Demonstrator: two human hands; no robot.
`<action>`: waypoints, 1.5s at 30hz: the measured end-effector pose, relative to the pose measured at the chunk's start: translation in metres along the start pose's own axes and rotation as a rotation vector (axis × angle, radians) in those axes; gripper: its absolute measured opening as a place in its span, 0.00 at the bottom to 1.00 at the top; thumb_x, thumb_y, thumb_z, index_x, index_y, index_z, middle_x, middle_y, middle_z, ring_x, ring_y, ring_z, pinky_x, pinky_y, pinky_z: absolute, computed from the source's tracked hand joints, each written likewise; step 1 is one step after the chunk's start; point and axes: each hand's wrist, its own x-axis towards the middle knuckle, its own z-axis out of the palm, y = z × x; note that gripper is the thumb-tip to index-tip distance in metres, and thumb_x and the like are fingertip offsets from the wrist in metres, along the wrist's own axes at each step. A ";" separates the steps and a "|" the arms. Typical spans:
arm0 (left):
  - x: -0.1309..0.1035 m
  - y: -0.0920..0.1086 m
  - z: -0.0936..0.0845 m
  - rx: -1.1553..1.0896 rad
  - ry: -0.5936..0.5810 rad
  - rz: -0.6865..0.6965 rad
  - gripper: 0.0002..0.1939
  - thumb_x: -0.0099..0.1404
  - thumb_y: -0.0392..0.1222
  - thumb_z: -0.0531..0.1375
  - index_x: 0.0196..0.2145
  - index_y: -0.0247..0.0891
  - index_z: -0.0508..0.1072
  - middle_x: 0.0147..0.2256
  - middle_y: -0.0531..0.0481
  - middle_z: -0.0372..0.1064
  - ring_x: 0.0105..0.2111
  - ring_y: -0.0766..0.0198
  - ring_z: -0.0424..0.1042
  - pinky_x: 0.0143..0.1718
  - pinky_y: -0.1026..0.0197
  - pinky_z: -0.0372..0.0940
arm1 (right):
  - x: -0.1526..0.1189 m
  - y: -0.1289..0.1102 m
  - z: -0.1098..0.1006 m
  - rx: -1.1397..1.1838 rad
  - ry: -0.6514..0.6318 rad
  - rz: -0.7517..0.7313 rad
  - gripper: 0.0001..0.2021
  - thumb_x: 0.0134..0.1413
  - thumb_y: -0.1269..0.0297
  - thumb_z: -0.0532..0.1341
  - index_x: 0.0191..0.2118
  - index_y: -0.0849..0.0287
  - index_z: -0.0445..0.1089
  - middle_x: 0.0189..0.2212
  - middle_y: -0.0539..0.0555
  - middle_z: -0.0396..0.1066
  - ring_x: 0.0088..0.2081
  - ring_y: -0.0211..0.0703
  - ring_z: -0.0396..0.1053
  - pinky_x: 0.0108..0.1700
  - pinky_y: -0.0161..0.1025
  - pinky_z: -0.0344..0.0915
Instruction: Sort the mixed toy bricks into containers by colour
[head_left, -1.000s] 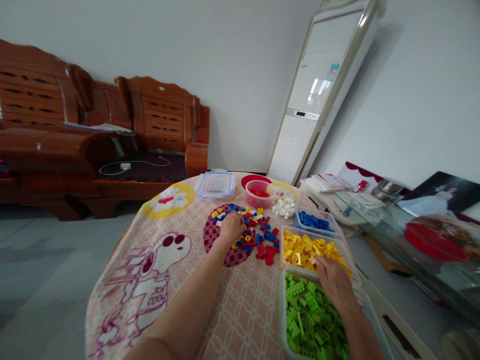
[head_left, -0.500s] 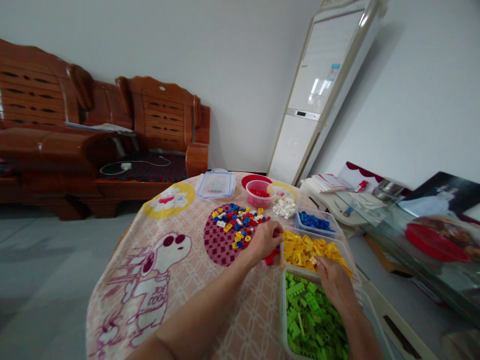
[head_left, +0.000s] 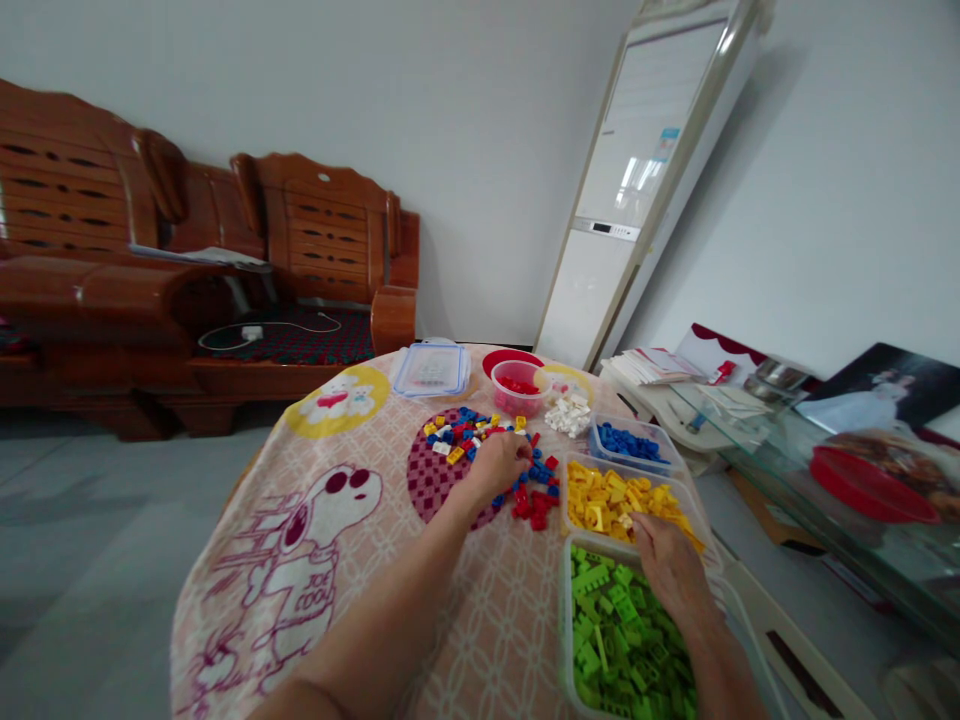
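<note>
My left hand is over the mixed pile of small bricks, fingers bent down and together; what they hold, if anything, is hidden. Just right of it lie red bricks and some blue ones on the cloth. My right hand rests at the front edge of the box of yellow bricks, its fingers pinched on a small pale brick. Below that forearm stands a box of green bricks. A box of blue bricks is behind the yellow one.
Farther back are a pink bowl with red bricks, a heap of white bricks and clear lids. A glass shelf runs along the right. The patterned tablecloth covers the round table.
My left hand has moved left, from the yellow box's edge to the mixed pile, uncovering red and blue bricks. My right hand has stayed in place.
</note>
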 end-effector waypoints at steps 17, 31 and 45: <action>-0.004 -0.037 -0.022 0.164 -0.232 -0.030 0.07 0.50 0.32 0.64 0.28 0.39 0.81 0.28 0.50 0.78 0.32 0.62 0.74 0.32 0.65 0.62 | 0.000 0.000 0.001 0.021 -0.003 0.007 0.22 0.64 0.63 0.45 0.46 0.66 0.74 0.42 0.63 0.76 0.46 0.48 0.71 0.52 0.43 0.63; -0.011 0.035 0.023 -0.132 0.022 0.109 0.07 0.59 0.39 0.62 0.34 0.37 0.80 0.35 0.48 0.75 0.38 0.62 0.72 0.43 0.63 0.65 | 0.000 -0.003 -0.004 0.014 0.031 -0.019 0.20 0.63 0.64 0.46 0.44 0.60 0.75 0.40 0.59 0.77 0.43 0.47 0.72 0.49 0.43 0.65; -0.010 0.031 0.030 -0.096 0.001 0.219 0.14 0.61 0.38 0.59 0.44 0.39 0.78 0.43 0.46 0.75 0.44 0.61 0.71 0.49 0.62 0.64 | 0.000 -0.001 -0.001 0.011 0.014 -0.021 0.21 0.64 0.64 0.46 0.45 0.65 0.75 0.42 0.63 0.76 0.44 0.49 0.72 0.50 0.44 0.64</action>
